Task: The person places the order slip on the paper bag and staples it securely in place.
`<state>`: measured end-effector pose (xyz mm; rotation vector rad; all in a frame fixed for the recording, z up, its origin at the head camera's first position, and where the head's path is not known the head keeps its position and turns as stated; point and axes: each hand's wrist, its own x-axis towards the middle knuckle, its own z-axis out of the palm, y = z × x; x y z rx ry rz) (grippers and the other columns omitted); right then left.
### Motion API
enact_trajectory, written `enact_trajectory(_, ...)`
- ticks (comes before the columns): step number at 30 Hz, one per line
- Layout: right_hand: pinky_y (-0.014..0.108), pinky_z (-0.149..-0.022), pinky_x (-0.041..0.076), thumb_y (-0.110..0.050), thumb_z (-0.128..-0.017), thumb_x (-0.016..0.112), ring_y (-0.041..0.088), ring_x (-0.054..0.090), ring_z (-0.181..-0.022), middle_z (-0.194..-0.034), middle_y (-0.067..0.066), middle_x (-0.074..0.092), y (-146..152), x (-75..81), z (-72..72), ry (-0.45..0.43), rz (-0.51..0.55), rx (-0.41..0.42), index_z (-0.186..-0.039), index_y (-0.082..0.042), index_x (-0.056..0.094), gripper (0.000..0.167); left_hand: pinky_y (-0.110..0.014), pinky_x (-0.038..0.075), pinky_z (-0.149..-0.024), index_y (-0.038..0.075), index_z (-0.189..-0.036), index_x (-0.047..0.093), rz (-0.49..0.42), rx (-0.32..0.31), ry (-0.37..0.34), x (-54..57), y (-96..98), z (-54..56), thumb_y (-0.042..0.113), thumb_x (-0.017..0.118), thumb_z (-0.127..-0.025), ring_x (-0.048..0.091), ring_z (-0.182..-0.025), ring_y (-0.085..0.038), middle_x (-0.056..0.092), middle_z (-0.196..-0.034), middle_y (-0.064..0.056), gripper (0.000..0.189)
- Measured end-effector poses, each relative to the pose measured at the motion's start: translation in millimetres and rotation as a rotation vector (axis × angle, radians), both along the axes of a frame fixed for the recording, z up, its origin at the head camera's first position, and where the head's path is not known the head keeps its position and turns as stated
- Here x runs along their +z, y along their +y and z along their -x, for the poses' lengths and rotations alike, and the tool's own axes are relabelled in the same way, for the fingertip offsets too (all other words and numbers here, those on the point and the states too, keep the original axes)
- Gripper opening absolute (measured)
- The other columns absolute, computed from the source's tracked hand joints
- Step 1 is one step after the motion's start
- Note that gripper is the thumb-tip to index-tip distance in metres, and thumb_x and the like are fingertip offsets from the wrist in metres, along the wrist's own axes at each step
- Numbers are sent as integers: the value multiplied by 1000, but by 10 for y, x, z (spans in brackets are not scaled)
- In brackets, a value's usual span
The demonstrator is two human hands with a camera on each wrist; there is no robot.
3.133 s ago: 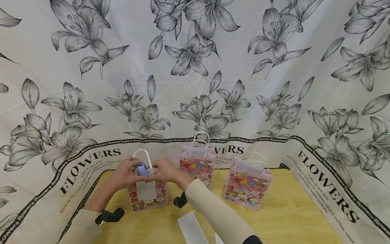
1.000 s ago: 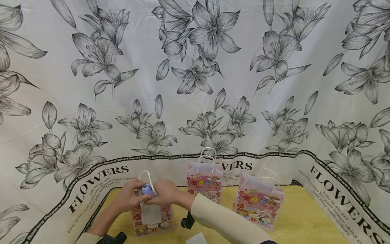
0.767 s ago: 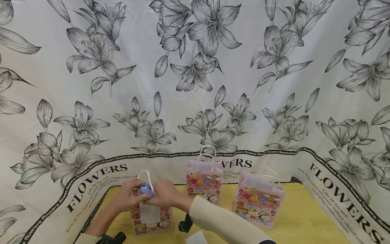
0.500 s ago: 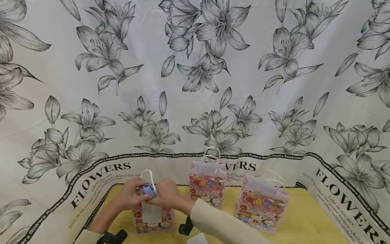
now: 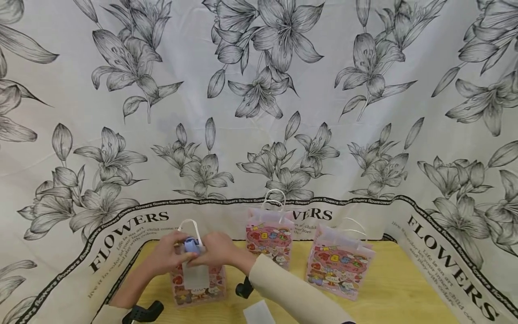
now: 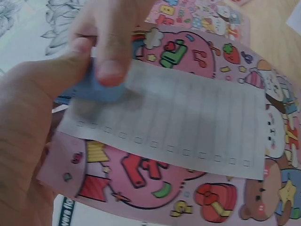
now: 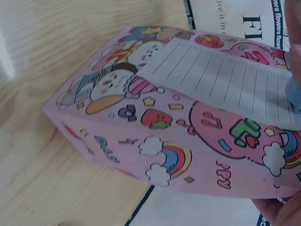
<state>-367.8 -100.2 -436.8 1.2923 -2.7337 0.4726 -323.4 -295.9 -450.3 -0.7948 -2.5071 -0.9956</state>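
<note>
A pink cartoon-printed paper bag with white handles stands at the left of the table, a white lined paper slip lying against its front below the rim. My left hand holds a small blue stapler between thumb and fingers at the slip's top edge. From the other side my right hand grips the bag's upper edge, with its thumb at the stapler in the left wrist view. The stapler's jaws are hidden by the fingers and paper. Along the slip run ruled lines with small boxes at one end.
Two matching pink bags stand to the right, one behind the middle and one further right. Another white paper slip lies on the wooden table near the front. A flower-printed cloth rises behind.
The head view has tilted, so the bags appear lower than 3.1 s ago. Both hands keep to the same bag's rim, and the blue stapler has turned slightly between the fingers.
</note>
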Motion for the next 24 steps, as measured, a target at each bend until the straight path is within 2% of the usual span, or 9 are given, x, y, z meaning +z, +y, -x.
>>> enact_trajectory(3, 21, -44, 34, -66, -73, 73, 3, 42, -51, -62, -12, 50, -16, 13, 2, -24, -33, 10, -74, -21, 58, 47, -29, 50, -67, 16, -102, 71, 17, 22, -28, 70, -24, -54, 30, 79, -83, 54, -82, -10, 61, -93, 9, 26)
enact_trajectory(6, 20, -51, 41, -61, -77, 72, 2, 50, -63, -77, -11, 57, -9, 17, 13, 6, -54, 44, -92, -21, 65, 43, -27, 54, -70, 11, -105, 70, -28, 73, -55, 173, -24, -141, 25, 80, -82, 59, -88, -17, 62, -103, -2, 30)
enact_trajectory(9, 20, -62, 47, -50, -85, 71, 2, 57, -79, -96, -10, 63, 26, 3, 37, 55, -42, 77, -108, -21, 67, 38, -29, 56, -73, 3, -110, 69, -69, 133, -26, 255, -36, -214, 21, 81, -82, 60, -101, -32, 59, -117, -17, 36)
enact_trajectory(12, 19, -68, 48, -41, -89, 70, 4, 59, -86, -102, -7, 62, 71, -4, 41, 63, -4, 82, -109, -19, 69, 30, -38, 55, -78, 1, -112, 69, -68, 181, 63, 322, -64, -278, 17, 82, -79, 57, -106, -37, 60, -119, -18, 39)
enact_trajectory(14, 19, -72, 49, -43, -89, 70, 5, 59, -90, -105, -6, 61, 92, -10, 33, 48, 27, 73, -113, -18, 68, 35, -44, 53, -78, 3, -112, 69, -78, 215, 103, 355, -77, -346, 18, 83, -79, 58, -104, -32, 64, -115, -13, 39)
enact_trajectory(16, 21, -76, 49, -45, -87, 72, 7, 58, -93, -109, -4, 59, 114, -1, 15, 23, 54, 56, -118, -16, 65, 43, -46, 50, -78, 6, -113, 70, -91, 256, 117, 367, -85, -434, 19, 83, -79, 60, -99, -23, 67, -108, -5, 38)
enact_trajectory(20, 22, -78, 50, -47, -83, 75, 9, 57, -98, -121, -1, 52, 160, 35, -26, -24, 110, 12, -129, -16, 57, 58, -38, 50, -77, 11, -115, 70, -143, 344, 89, 320, -107, -632, 21, 83, -79, 61, -91, -10, 68, -102, 2, 39)
enact_trajectory(24, 21, -71, 49, -46, -84, 74, 8, 57, -95, -128, -1, 48, 254, 119, -105, -20, 164, -33, -132, -17, 55, 59, -28, 49, -75, 9, -111, 71, -178, 408, 79, 234, -125, -820, 17, 84, -78, 60, -86, -5, 69, -97, 3, 37)
